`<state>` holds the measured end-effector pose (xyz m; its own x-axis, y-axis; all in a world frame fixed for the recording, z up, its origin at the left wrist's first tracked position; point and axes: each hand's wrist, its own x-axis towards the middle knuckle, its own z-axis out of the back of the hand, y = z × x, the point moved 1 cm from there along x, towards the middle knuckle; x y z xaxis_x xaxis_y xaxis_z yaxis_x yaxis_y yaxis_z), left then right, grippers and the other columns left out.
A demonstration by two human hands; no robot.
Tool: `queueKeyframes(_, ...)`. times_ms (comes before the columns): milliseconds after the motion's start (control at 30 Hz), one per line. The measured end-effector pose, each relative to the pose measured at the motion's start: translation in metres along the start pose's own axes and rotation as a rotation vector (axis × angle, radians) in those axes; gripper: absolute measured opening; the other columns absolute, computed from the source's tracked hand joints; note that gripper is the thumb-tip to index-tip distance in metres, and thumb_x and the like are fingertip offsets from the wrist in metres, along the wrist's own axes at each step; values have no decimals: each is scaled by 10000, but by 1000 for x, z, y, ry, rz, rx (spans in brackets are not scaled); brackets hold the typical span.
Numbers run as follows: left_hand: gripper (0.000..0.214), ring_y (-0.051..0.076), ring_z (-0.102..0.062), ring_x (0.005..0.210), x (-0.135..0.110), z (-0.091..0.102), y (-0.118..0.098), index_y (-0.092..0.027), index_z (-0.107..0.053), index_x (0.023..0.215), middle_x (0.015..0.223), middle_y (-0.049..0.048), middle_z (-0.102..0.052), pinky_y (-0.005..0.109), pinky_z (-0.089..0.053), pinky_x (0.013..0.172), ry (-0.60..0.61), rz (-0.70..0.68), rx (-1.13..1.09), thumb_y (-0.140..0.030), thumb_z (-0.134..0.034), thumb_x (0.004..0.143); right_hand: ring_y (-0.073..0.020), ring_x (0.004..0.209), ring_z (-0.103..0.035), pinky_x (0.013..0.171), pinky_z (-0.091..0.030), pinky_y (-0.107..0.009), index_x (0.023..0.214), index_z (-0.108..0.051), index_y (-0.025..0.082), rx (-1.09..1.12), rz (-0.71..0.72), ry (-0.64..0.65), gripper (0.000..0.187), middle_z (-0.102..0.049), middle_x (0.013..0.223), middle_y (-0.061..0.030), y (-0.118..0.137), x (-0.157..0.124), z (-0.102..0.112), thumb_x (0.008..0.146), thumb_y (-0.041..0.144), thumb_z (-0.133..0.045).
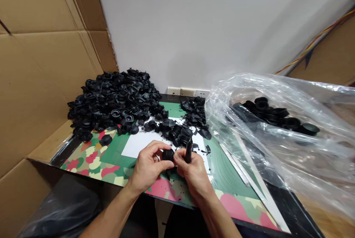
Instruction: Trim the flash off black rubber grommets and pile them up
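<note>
My left hand (151, 166) is closed around a black ribbed rubber bellows (167, 155), held between thumb and fingers above the front of the table. Right beside it, my right hand (192, 169) grips a dark pen-like tool (189, 151) that sticks up from the fist; its working end is hidden. The right thumb and index finger meet the edge of the bellows. Just beyond both hands, several more bellows (177, 132) lie on a white sheet (133, 145) among black rubber scraps.
A large heap of black rubber parts (116, 101) rises at the back left against cardboard (41, 64). Trimmed scraps (195, 114) are piled at the back. On the right, a clear plastic bag (277, 142) holds rounded black parts (291, 122). White strips (249, 180) lie near it.
</note>
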<state>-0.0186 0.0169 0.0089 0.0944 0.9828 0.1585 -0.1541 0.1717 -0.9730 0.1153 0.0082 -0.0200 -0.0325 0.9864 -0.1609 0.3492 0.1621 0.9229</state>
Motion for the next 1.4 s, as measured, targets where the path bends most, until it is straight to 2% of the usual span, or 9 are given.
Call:
queueKeyframes(133,304,95,-496,554,0,-2,7,-146,-714,808,648,-5,-607,194,-409,514,-39,193,-252,-143,-793,515,-59,439,-265,409,-173,-217,581,-575,157,13,41,-28,350,-394,497,59,0,-2,0,609,456,-755)
queueKeyframes(267,277,95,-529,543,-3,-5,8,-132,-686,774,618,-1,-630,185,-430,514,-119,260,-318,-142,-774,512,-51,412,-280,403,-184,-211,586,-581,154,98,-4,-35,370,-413,485,60,-2,-3,-2,574,466,-780)
queueKeyframes(467,200,82,-491,488,-4,-8,13,-138,-653,706,596,-17,-588,163,-381,409,-201,242,-285,-187,-755,542,-21,371,-266,381,-195,-197,569,-573,139,241,-90,12,378,-481,497,47,-4,-2,-7,559,435,-808)
queueKeyframes(733,141,76,-446,472,-3,-4,15,-153,-672,767,547,-40,-521,167,-336,407,-108,151,-209,-214,-703,644,-14,365,-204,381,-181,-201,572,-535,151,244,-157,50,414,-401,462,85,-5,1,-9,570,471,-797)
queueKeyframes(833,103,69,-419,450,-2,-2,15,-153,-662,737,518,-51,-498,176,-324,417,-107,158,-188,-205,-684,651,-51,411,-283,412,-217,-210,649,-584,152,109,-90,-47,425,-379,477,83,-3,0,-3,586,524,-778)
queueKeyframes(1000,119,76,-427,449,-1,3,15,-148,-671,725,528,-42,-513,190,-320,428,-123,201,-165,-216,-683,628,-129,620,-457,569,-360,-252,803,-671,176,-99,174,-230,433,-546,677,-1,12,-8,18,725,601,-644)
queueKeyframes(1133,115,72,-422,466,-2,3,13,-153,-680,705,565,-36,-529,190,-321,439,-126,195,-203,-193,-695,597,-141,652,-480,585,-371,-259,833,-690,188,-220,310,-153,450,-567,722,-22,20,-14,28,809,614,-547)
queueKeyframes(1233,121,66,-397,455,-3,1,12,-158,-682,704,545,-43,-524,188,-315,438,-123,204,-237,-182,-699,587,-111,502,-441,488,-332,-244,842,-665,177,-110,267,-68,484,-497,580,16,16,-15,27,814,638,-520)
queueKeyframes(1400,95,69,-412,450,-4,0,13,-156,-669,671,531,-38,-540,187,-309,437,-131,222,-249,-176,-696,582,-89,436,-464,457,-352,-220,771,-591,192,51,218,-50,325,-513,532,48,12,-13,19,731,489,-715)
